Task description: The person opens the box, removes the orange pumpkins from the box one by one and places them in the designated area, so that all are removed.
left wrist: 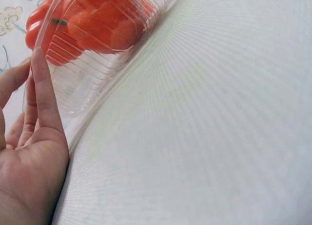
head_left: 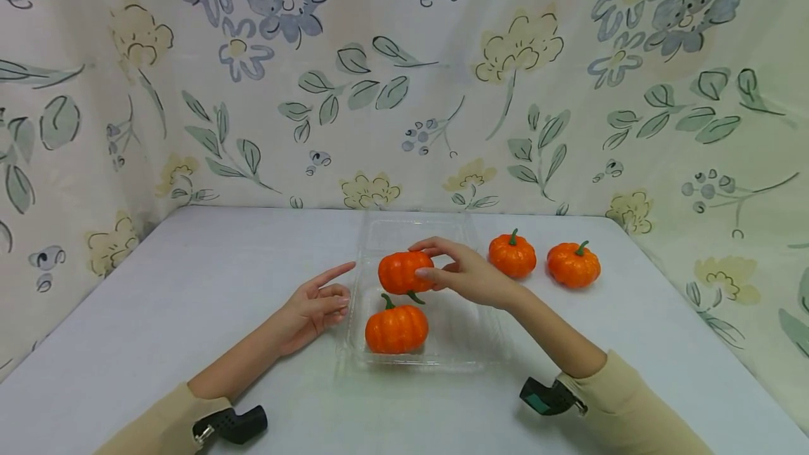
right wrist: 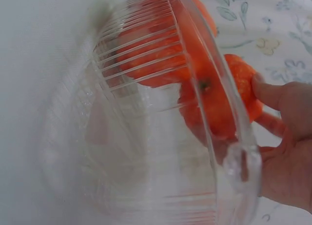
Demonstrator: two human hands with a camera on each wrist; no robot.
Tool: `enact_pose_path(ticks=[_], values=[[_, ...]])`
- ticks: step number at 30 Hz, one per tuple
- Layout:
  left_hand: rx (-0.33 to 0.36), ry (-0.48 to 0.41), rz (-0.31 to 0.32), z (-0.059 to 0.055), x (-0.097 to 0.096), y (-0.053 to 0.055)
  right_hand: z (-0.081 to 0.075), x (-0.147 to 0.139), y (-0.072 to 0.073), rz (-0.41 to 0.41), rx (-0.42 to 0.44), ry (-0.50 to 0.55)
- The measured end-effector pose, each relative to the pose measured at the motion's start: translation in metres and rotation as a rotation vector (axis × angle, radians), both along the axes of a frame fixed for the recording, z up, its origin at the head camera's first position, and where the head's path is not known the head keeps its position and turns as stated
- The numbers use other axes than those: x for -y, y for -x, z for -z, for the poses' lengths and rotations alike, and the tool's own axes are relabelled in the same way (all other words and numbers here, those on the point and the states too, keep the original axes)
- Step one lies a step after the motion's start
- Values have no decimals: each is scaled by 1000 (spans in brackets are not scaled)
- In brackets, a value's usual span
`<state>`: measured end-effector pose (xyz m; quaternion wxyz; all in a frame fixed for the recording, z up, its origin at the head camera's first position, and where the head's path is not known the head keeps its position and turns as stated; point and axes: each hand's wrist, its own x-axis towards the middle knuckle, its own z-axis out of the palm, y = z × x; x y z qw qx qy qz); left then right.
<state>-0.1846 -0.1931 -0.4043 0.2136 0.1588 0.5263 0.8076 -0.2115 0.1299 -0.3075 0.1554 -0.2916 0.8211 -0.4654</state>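
Observation:
My right hand [head_left: 470, 274] holds a small orange toy pumpkin [head_left: 399, 272] over a clear plastic box [head_left: 464, 332], thumb on the near side and fingers behind. The pumpkin's green stem points downward toward me. In the right wrist view this pumpkin [right wrist: 239, 83] shows partly through the box wall. A second pumpkin [head_left: 396, 330] sits inside the box at the front left, stem up. My left hand [head_left: 312, 318] is at the box's left side, index finger stretched along it. In the left wrist view its fingertips [left wrist: 39, 56] are right at the rim, fingers mostly straight.
Two more orange pumpkins, one nearer [head_left: 512, 255] and one farther right [head_left: 573, 265], stand on the white table [head_left: 208, 279] to the right of the box. A floral curtain [head_left: 392, 146] hangs behind the table and along its sides.

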Motion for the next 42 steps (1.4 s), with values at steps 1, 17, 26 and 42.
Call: enact_pose_path(ticks=[1,17,26,42], values=[[0,1,-2,0,0,0,0,-1,-1,0,-1,2],[-7,-18,-1,1,0,0,-5,-19,-9,11,20,49],[4,-8,-12,-1,-1,0,-4,-28,-12,16,62,43],[-8,-26,8,-1,0,0,-11,-40,-18,11,131,39]])
